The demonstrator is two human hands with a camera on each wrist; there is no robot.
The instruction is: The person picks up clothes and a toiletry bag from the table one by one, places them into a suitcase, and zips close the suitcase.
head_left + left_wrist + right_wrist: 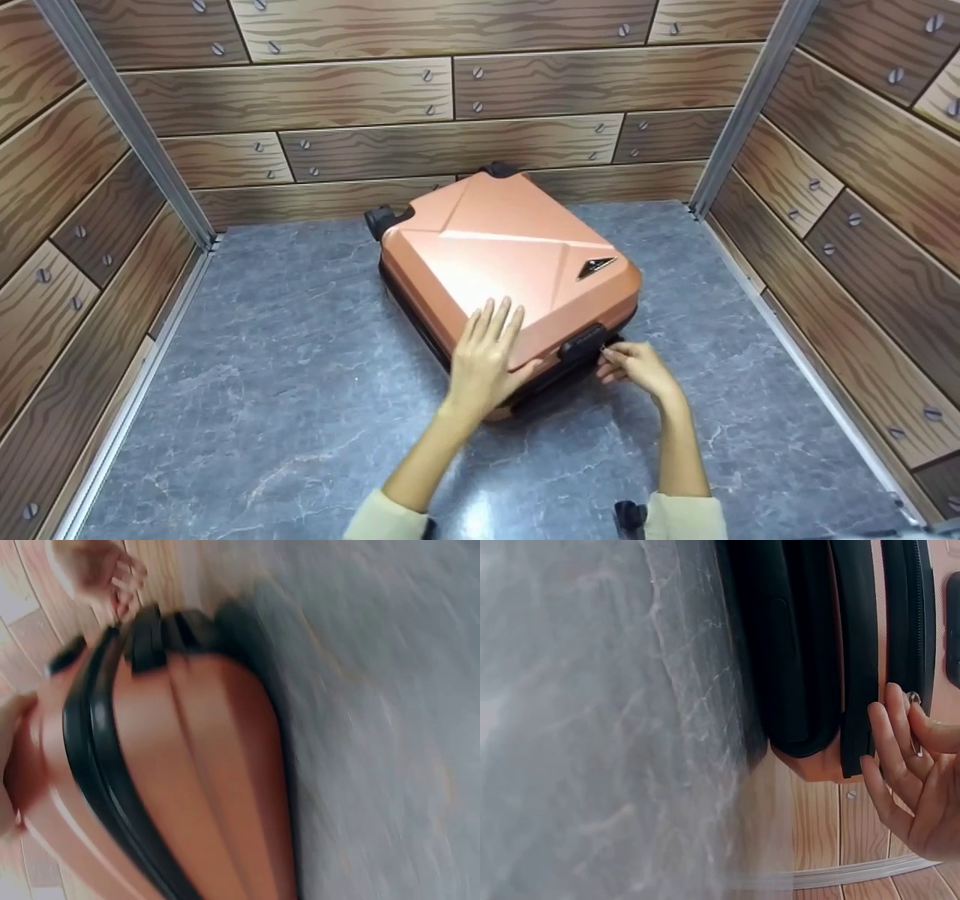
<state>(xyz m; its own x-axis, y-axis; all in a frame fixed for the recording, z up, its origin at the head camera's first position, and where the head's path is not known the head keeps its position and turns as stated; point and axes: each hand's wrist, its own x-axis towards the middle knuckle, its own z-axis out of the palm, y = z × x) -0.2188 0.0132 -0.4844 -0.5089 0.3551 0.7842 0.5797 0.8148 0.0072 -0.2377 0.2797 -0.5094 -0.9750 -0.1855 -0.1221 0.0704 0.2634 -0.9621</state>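
Note:
A rose-gold hard-shell suitcase (510, 255) lies flat on the grey floor, its wheels toward the back wall. My left hand (484, 364) rests on the near left corner of its top shell, fingers spread and straight. At the near right side, my right hand (634, 367) pinches a metal zipper pull (915, 699) between thumb and finger. The right wrist view shows the black zipper (917, 622) running along the suitcase's side, beside a black handle (859, 652). In the left wrist view the picture is blurred and only part of the left hand (9, 757) shows.
Wood-patterned panels (360, 90) enclose the marbled grey floor (300, 375) at the back, left and right. Metal strips (139, 420) run along the floor's sides. A black combination-lock panel or grip (583, 342) sits on the suitcase's near side.

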